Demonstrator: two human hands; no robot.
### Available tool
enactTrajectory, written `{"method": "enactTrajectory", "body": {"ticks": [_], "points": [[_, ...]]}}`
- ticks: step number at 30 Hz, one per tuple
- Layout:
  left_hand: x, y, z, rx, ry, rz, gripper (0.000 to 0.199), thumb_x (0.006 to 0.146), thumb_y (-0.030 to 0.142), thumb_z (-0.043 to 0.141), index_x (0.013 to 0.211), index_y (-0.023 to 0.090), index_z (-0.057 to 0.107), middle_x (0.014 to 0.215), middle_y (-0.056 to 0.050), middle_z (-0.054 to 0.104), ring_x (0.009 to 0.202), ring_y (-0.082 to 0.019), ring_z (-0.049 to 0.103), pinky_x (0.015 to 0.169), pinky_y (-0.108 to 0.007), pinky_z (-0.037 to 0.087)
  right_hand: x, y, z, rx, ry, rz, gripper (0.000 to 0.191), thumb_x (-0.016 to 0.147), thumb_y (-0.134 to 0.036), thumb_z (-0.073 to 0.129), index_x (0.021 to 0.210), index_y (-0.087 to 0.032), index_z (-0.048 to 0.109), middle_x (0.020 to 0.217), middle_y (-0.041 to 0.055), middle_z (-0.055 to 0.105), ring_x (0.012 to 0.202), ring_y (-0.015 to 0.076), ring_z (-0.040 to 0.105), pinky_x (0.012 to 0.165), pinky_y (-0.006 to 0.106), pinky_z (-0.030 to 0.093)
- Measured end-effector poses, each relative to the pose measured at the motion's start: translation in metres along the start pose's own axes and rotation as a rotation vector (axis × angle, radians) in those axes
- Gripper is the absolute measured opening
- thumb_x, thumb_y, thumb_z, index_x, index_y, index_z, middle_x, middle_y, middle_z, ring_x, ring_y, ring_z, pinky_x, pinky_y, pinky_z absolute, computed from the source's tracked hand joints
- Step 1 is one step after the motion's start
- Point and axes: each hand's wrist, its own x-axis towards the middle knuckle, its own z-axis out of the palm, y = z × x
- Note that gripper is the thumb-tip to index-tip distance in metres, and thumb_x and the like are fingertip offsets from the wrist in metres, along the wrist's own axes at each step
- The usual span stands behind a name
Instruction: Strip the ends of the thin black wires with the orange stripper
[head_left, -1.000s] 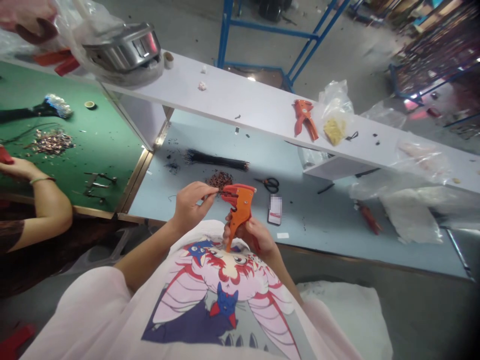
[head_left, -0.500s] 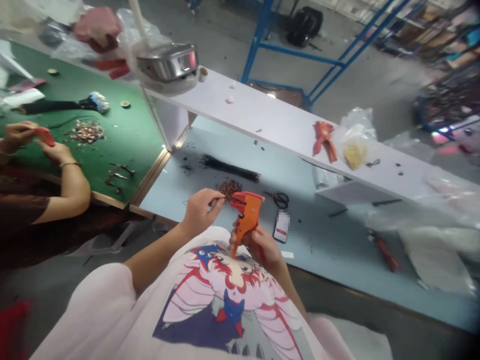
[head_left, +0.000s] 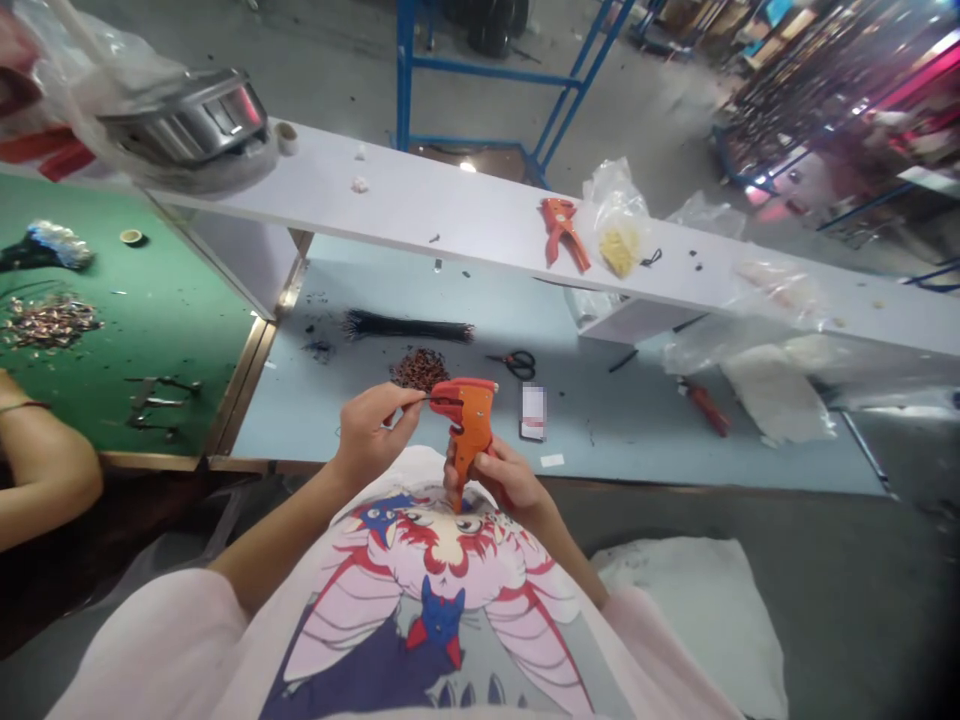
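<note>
Orange wire stripper (head_left: 471, 425), chunky and plastic-bodied, clenched upright in the right grip (head_left: 491, 478), its jaws meeting a thin dark wire (head_left: 439, 400) pinched between the fingers of the left grip (head_left: 373, 432).

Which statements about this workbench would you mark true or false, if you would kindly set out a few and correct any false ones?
1. The right hand grips an orange wire stripper. True.
2. The left hand holds a pair of scissors. False: it pinches a thin dark wire at the stripper, and the black-handled scissors lie on the pale blue bench top.
3. A second orange wire stripper lies on the white shelf. True.
4. The bundle of black wires lies on the green mat. False: it lies on the pale blue bench top, and the green mat is off to the left.
5. A heap of small reddish-brown pieces lies on the bench top. True.
</note>
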Motion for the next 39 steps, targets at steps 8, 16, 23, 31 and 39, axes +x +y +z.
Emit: {"method": "enactTrajectory", "body": {"ticks": [8,16,23,31,39], "points": [[0.003,0.003,-0.004,0.067,-0.008,0.057,0.011,0.084,0.020,0.059,0.084,0.017,0.069,0.062,0.000,0.063,0.055,-0.007,0.049,0.057,-0.020,0.039,0.000,0.001,0.002,0.002,0.016,0.039,0.041,0.078,-0.049,0.065,0.096,-0.014,0.055,0.073,0.0040,0.061,0.058,0.0162,0.060,0.055,0.030,0.050],[0.005,0.002,-0.003,0.129,-0.008,0.086,0.014,0.084,0.022,0.058,0.080,0.016,0.070,0.053,0.003,0.055,0.051,-0.007,0.045,0.054,-0.020,0.035,0.001,-0.002,0.001,-0.009,0.024,0.050,0.039,0.078,-0.049,0.065,0.093,-0.014,0.054,0.072,0.0037,0.061,0.055,0.0157,0.060,0.053,0.030,0.049],[0.003,0.000,0.000,0.117,-0.026,0.009,0.014,0.083,0.024,0.059,0.082,0.017,0.071,0.062,0.000,0.066,0.054,-0.007,0.053,0.057,-0.019,0.040,0.004,0.000,-0.002,-0.024,-0.003,0.076,0.037,0.080,-0.049,0.061,0.091,-0.015,0.051,0.060,0.0005,0.058,0.048,0.0140,0.056,0.048,0.028,0.046],[-0.001,-0.015,0.015,0.082,-0.093,-0.171,0.019,0.084,0.027,0.056,0.086,0.017,0.071,0.077,-0.002,0.073,0.060,-0.009,0.060,0.060,-0.018,0.043,0.014,0.009,-0.012,0.105,0.066,0.148,0.032,0.081,-0.047,0.062,0.080,-0.019,0.046,0.052,-0.0088,0.040,0.036,0.0043,0.032,0.036,0.018,0.032],[-0.003,-0.036,0.028,0.105,-0.056,-0.290,0.017,0.082,0.027,0.056,0.083,0.017,0.069,0.071,-0.001,0.069,0.056,-0.009,0.054,0.058,-0.020,0.041,0.029,0.024,-0.042,0.014,0.108,0.085,0.055,0.070,-0.060,0.064,0.102,-0.016,0.051,0.083,0.0044,0.057,0.069,0.0173,0.060,0.061,0.031,0.048]]}}
